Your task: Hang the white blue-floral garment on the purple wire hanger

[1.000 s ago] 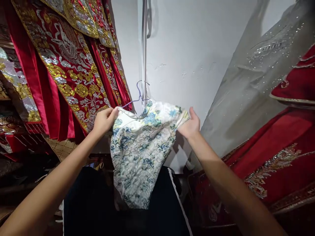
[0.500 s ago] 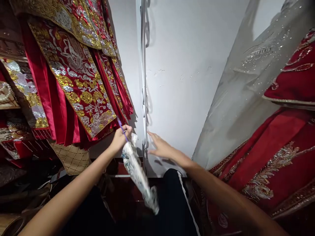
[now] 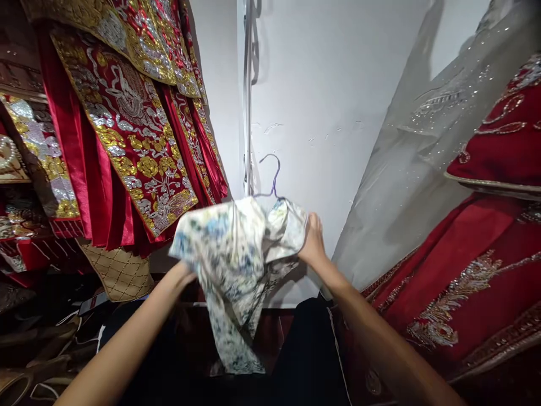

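Note:
A white blouse (image 3: 240, 248) with a blue, green and grey floral print spreads out in front of me on a thin purple hanger (image 3: 276, 177). The hanger's hook points up against the white wall and is not hooked on anything I can see. At the blouse's right shoulder, my right hand (image 3: 313, 238) is closed on the fabric and hanger end. My left hand (image 3: 185, 276) reaches beneath the left shoulder; cloth covers its fingers, so their grip is hidden. The lower part of the blouse hangs down, folded and slightly blurred.
A vertical metal wall rail (image 3: 247, 101) stands behind the blouse. Red embroidered garments (image 3: 143, 146) hang at left, above a beige quilted cloth (image 3: 122, 270). A sheer white sequined fabric (image 3: 380, 186) and a red beaded gown (image 3: 473, 248) hang at right. My dark-trousered knee (image 3: 313, 332) is below.
The blouse has gone from hanging narrow under my left hand to spread wide. My right hand has moved right from beside the rail and taken hold of its shoulder; my left hand has left the hook.

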The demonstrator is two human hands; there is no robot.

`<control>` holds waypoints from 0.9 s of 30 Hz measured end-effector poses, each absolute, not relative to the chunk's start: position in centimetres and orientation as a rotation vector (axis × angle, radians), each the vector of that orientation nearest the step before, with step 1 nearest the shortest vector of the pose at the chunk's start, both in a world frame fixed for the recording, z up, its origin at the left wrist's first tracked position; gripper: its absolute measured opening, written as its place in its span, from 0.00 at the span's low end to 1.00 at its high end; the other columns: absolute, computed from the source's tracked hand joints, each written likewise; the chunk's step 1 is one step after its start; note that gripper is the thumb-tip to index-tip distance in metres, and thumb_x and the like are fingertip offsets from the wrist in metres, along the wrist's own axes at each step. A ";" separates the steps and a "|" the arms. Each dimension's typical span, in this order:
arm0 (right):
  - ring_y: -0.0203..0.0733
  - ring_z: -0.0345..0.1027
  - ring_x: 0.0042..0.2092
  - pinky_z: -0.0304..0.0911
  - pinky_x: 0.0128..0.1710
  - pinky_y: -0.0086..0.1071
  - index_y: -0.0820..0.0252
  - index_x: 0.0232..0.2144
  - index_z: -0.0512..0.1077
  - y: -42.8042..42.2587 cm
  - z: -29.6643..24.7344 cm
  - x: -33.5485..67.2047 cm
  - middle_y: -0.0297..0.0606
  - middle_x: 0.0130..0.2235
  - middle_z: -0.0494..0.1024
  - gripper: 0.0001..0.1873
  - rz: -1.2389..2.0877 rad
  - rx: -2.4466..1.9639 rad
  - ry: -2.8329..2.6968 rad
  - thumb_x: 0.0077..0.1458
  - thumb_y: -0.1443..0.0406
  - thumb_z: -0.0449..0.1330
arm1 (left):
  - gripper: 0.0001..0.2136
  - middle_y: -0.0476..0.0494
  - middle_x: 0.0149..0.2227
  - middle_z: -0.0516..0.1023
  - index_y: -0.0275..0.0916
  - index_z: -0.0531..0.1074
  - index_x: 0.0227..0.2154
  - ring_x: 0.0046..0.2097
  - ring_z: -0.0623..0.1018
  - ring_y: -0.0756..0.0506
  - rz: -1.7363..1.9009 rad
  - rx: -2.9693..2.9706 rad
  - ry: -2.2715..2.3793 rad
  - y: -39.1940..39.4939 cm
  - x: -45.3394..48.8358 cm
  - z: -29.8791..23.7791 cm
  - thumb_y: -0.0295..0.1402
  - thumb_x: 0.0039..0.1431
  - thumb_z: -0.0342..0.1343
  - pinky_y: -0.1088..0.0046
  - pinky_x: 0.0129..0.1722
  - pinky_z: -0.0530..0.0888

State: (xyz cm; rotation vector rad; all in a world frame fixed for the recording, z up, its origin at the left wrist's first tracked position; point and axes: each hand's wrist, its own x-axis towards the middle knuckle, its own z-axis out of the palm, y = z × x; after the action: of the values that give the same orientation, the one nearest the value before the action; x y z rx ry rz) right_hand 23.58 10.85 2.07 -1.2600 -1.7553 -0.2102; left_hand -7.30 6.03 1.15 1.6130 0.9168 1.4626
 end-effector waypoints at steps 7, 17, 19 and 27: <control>0.63 0.59 0.52 0.56 0.51 0.51 0.60 0.62 0.61 13.3 11.9 20.7 0.53 0.50 0.68 0.42 -0.415 -1.287 -1.908 0.44 0.56 0.63 | 0.25 0.37 0.53 0.78 0.39 0.74 0.51 0.63 0.69 0.36 1.395 1.156 1.041 6.7 -4.0 -4.5 0.47 0.52 0.65 0.58 0.65 0.61; 0.51 0.70 0.44 0.64 0.42 0.40 0.58 0.41 0.73 2.9 -6.0 18.6 0.45 0.43 0.77 0.20 0.616 -1.140 -1.117 0.56 0.49 0.56 | 0.30 0.34 0.62 0.69 0.37 0.68 0.57 0.64 0.67 0.37 1.553 0.626 1.217 2.0 1.3 -13.7 0.46 0.55 0.63 0.59 0.65 0.61; 0.45 0.69 0.33 0.60 0.32 0.36 0.59 0.29 0.71 2.2 -8.6 16.7 0.41 0.30 0.76 0.25 0.983 -1.142 -1.102 0.57 0.44 0.54 | 0.31 0.35 0.63 0.67 0.38 0.67 0.59 0.65 0.66 0.37 1.551 0.654 1.165 1.0 1.7 -13.6 0.46 0.55 0.63 0.59 0.65 0.60; 0.33 0.51 0.22 0.48 0.24 0.30 0.56 0.21 0.59 1.2 -5.8 10.5 0.26 0.19 0.59 0.22 1.225 -0.958 -1.257 0.57 0.51 0.59 | 0.30 0.36 0.60 0.72 0.41 0.67 0.60 0.64 0.68 0.38 1.493 0.798 1.011 -1.6 0.1 -10.6 0.45 0.57 0.62 0.59 0.65 0.61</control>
State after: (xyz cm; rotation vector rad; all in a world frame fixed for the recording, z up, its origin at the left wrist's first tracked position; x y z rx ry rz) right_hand 10.49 1.20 -5.76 -0.9579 -1.2573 1.2252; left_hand 0.14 -1.63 -10.65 0.7981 1.0112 1.4926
